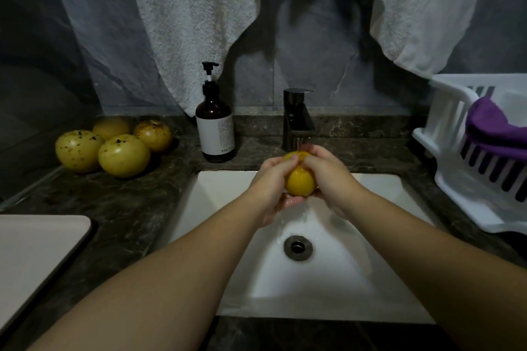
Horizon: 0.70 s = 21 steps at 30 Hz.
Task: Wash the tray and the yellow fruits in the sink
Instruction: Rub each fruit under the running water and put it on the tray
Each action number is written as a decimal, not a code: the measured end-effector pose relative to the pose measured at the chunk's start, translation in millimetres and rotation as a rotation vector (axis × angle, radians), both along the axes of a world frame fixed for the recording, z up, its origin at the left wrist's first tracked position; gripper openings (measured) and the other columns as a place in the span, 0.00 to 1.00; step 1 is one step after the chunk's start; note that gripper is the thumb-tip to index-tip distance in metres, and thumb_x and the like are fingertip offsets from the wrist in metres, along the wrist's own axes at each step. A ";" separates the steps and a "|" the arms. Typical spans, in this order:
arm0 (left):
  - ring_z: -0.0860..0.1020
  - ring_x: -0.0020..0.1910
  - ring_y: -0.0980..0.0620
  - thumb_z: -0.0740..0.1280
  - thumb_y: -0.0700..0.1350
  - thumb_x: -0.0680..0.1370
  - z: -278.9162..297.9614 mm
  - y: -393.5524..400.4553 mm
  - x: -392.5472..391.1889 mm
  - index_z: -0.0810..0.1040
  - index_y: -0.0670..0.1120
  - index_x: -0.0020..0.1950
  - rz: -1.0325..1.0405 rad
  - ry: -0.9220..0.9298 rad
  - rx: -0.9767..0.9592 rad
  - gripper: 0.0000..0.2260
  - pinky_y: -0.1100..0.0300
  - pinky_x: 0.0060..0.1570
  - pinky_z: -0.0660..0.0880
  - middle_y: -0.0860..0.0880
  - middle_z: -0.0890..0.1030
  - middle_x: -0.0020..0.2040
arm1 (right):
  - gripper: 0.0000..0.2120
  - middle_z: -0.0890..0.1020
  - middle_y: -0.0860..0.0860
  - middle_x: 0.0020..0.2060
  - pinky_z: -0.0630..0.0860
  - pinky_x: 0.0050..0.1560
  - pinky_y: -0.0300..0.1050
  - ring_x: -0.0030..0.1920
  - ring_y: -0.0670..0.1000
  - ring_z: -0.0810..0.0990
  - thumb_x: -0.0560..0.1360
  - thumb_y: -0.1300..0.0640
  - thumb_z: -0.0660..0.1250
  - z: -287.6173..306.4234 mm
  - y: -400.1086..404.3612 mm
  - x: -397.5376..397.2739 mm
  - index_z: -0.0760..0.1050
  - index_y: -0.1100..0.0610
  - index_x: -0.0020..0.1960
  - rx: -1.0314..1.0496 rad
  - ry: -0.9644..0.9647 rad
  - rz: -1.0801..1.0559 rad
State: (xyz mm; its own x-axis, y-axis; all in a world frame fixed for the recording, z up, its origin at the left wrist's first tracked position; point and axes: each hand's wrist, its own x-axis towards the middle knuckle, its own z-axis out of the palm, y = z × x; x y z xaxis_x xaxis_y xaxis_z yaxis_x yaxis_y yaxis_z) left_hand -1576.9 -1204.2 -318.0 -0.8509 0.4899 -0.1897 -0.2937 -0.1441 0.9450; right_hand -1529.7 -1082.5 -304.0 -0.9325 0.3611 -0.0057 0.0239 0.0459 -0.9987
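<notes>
A wet yellow fruit (300,183) is held over the white sink (225,196), right under the running black faucet (296,120). My left hand (271,179) cups it from the left and below. My right hand (328,177) grips it from the right, fingers curled over its top. Water runs down past the fruit toward the drain (298,246). Several more yellow fruits (114,145) with brown specks lie in a cluster on the dark counter at the left. A pale tray (34,253) lies on the counter at the near left, cut off by the frame edge.
A brown soap pump bottle (215,125) stands left of the faucet. A white dish rack (467,157) holding a purple cloth (496,128) sits at the right. Grey towels (199,23) hang on the wall behind.
</notes>
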 end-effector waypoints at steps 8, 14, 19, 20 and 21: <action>0.86 0.41 0.48 0.64 0.55 0.84 5.5 -8.5 -5.8 0.78 0.44 0.69 -0.048 -0.151 0.108 0.19 0.51 0.40 0.86 0.41 0.86 0.51 | 0.29 0.65 0.40 0.58 0.71 0.52 0.39 0.58 0.44 0.70 0.74 0.41 0.72 -8.7 9.7 7.0 0.68 0.37 0.74 0.863 0.054 0.010; 0.88 0.43 0.45 0.62 0.56 0.85 11.6 -12.6 0.6 0.78 0.44 0.67 -0.092 -0.191 0.129 0.18 0.52 0.38 0.85 0.39 0.86 0.53 | 0.24 0.67 0.40 0.58 0.72 0.51 0.42 0.56 0.46 0.72 0.71 0.40 0.74 -3.5 16.5 12.9 0.71 0.35 0.65 0.948 0.066 0.037; 0.87 0.45 0.46 0.64 0.54 0.84 12.3 -11.1 3.5 0.78 0.47 0.66 -0.083 -0.172 0.099 0.15 0.53 0.41 0.86 0.40 0.83 0.57 | 0.23 0.66 0.43 0.58 0.75 0.48 0.46 0.53 0.47 0.74 0.72 0.44 0.74 -1.2 14.2 16.5 0.66 0.38 0.61 0.957 0.016 0.036; 0.87 0.42 0.47 0.64 0.54 0.84 12.3 -11.5 3.0 0.78 0.47 0.65 -0.082 -0.171 0.100 0.14 0.54 0.37 0.85 0.40 0.83 0.56 | 0.23 0.66 0.42 0.59 0.76 0.50 0.47 0.54 0.48 0.74 0.73 0.44 0.73 -0.8 13.5 16.9 0.66 0.39 0.63 0.967 0.011 0.047; 0.87 0.41 0.48 0.64 0.54 0.84 12.5 -11.8 2.4 0.79 0.47 0.64 -0.077 -0.163 0.093 0.14 0.55 0.36 0.84 0.41 0.83 0.56 | 0.23 0.67 0.42 0.59 0.77 0.52 0.49 0.55 0.48 0.74 0.73 0.43 0.73 -0.6 12.8 16.9 0.67 0.39 0.64 0.978 0.012 0.055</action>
